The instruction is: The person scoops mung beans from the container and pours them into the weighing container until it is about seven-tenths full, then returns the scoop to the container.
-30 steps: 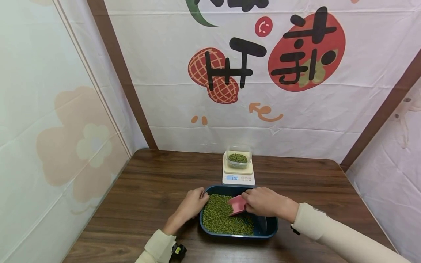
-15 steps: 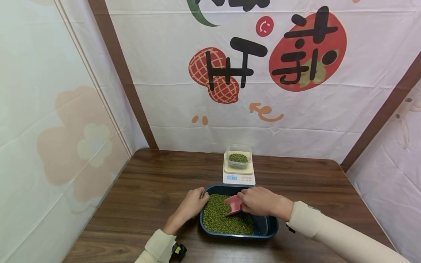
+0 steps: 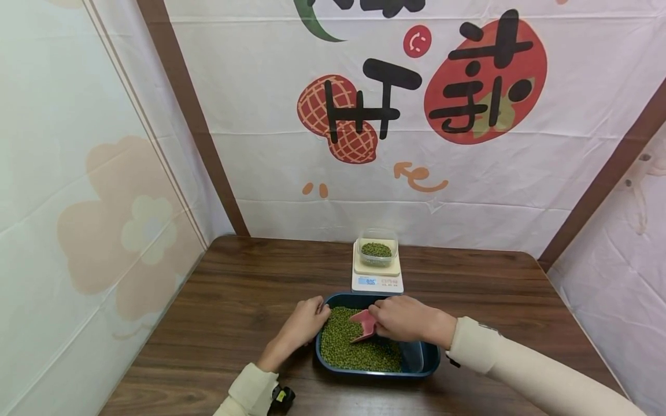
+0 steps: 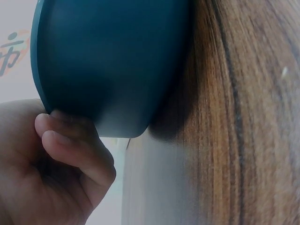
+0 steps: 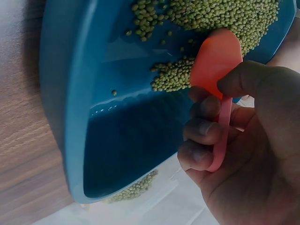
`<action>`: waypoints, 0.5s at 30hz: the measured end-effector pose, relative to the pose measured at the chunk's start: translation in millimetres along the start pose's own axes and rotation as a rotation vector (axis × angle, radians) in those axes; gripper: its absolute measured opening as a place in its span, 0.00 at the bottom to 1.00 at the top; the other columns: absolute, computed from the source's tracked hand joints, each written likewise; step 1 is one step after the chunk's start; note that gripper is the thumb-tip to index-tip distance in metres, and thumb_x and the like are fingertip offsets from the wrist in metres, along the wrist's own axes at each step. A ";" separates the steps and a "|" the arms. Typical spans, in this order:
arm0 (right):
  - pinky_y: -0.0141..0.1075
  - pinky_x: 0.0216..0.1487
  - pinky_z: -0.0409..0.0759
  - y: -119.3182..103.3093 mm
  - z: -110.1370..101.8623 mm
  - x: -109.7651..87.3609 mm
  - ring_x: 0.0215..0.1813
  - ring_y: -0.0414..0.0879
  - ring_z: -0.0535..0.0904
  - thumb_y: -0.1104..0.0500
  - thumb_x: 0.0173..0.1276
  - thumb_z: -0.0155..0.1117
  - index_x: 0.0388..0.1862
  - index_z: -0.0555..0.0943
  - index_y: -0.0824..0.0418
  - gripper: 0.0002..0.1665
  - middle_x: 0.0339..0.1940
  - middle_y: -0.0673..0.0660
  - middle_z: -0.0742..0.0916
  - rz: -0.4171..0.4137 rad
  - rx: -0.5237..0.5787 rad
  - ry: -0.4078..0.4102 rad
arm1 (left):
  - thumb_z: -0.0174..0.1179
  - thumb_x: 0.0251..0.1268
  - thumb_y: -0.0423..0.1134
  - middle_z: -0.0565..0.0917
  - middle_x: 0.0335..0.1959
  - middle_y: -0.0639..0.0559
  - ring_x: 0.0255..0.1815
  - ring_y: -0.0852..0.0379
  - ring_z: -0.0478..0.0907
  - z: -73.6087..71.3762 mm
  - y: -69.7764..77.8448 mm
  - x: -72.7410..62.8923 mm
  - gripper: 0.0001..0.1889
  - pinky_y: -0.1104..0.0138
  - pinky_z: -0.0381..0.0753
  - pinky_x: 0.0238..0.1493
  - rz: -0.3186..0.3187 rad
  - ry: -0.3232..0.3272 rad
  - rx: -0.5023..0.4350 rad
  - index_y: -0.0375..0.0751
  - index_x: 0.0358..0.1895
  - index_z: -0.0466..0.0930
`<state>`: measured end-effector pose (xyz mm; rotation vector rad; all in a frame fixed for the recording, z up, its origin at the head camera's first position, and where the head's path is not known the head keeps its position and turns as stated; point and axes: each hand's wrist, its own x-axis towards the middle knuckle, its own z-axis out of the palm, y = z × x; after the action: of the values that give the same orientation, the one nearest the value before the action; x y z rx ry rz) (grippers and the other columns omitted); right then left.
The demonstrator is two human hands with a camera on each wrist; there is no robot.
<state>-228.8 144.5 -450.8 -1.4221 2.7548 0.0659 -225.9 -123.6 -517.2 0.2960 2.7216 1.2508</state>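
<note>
A dark blue tub [image 3: 378, 375] on the table holds a bed of mung beans [image 3: 346, 346], heaped toward its left side. My right hand [image 3: 406, 319] grips the handle of a pink scoop [image 3: 366, 325], whose front edge sits in the beans. The right wrist view shows the thumb on the scoop [image 5: 218, 61] and the fingers curled round its handle. At the tub's left rim, my left hand [image 3: 304, 321] holds the edge; in the left wrist view its curled fingers [image 4: 75, 150] pinch the tub's wall [image 4: 112, 61].
Behind the tub, close to it, stands a white kitchen scale [image 3: 377, 287] with a lit display. On it sits a clear plastic container [image 3: 378, 261] with some mung beans. A printed cloth [image 3: 322, 219] hangs behind the brown wooden table [image 3: 250, 289].
My right hand has slid the scoop leftward, further into the beans. The left hand stays at the tub's rim, and the scale and its container have not moved.
</note>
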 end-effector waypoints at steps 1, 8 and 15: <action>0.30 0.26 0.66 -0.6 -0.2 0.4 0.26 0.35 0.67 0.58 0.76 0.66 0.41 0.81 0.57 0.04 0.29 0.48 0.81 -0.001 0.002 -0.001 | 0.49 0.84 0.39 0.71 0.16 0.52 0.08 0.58 0.65 0.1 -0.1 -0.1 0.17 0.67 0.69 0.10 0.001 0.000 -0.001 0.44 0.29 0.67; 0.30 0.26 0.62 -3.8 -0.1 4.9 0.25 0.36 0.63 0.58 0.77 0.64 0.39 0.80 0.55 0.04 0.27 0.47 0.78 -0.005 0.018 -0.017 | 0.49 0.84 0.39 0.71 0.15 0.53 0.08 0.59 0.65 0.5 -0.4 -0.6 0.17 0.67 0.69 0.10 0.002 -0.004 -0.012 0.44 0.29 0.68; 0.30 0.27 0.67 -6.8 2.2 8.5 0.26 0.35 0.67 0.57 0.78 0.64 0.43 0.82 0.56 0.04 0.28 0.47 0.80 -0.026 -0.020 -0.022 | 0.49 0.84 0.39 0.71 0.15 0.52 0.08 0.59 0.65 -0.1 0.5 -0.1 0.17 0.68 0.68 0.10 0.004 -0.003 -0.019 0.43 0.29 0.67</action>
<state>-228.2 133.8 -453.6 -1.4531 2.7249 0.1083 -225.8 -123.5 -516.7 0.3011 2.7064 1.2751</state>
